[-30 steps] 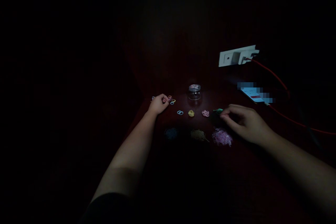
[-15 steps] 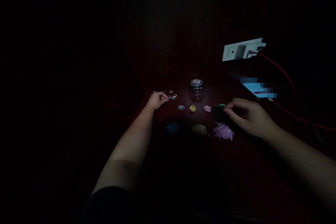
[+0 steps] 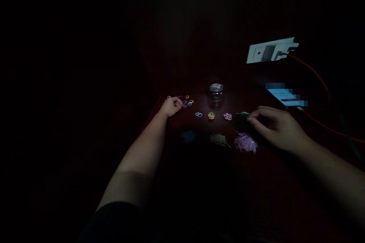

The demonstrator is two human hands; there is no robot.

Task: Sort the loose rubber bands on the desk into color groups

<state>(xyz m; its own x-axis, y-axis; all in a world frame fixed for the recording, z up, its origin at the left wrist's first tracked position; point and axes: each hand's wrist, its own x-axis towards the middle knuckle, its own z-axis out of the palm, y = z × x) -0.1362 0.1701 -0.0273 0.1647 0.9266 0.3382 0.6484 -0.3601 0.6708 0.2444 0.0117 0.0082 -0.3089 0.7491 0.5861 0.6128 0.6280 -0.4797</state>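
My left hand (image 3: 172, 107) rests at the far left of the table, fingertips pinched together beside a loose scatter of thin purple elastic bands (image 3: 184, 104). What it pinches, if anything, is too small to tell. My right hand (image 3: 275, 126) has thumb and forefinger closed at the edge of some green hair ties (image 3: 243, 114); whether one is between them I cannot make out. In a row leftward lie pink hair ties (image 3: 227, 116), yellow hair ties (image 3: 211, 115) and light blue hair ties (image 3: 199, 114). A yellow hair tie (image 3: 191, 101) lies near my left fingers.
Closer to me are heaps of small elastic bands: pink-purple (image 3: 245, 143), yellowish (image 3: 219, 139) and dark blue (image 3: 188, 136). A lidded clear jar (image 3: 216, 93) stands behind the row. At right lies a lit phone (image 3: 285, 97) on a red cable (image 3: 319, 121), below a wall socket (image 3: 269, 50).
The view has shifted slightly, so the table things sit a little further right. Both hands keep nearly the same pose and place, the right one still beside the green hair ties.
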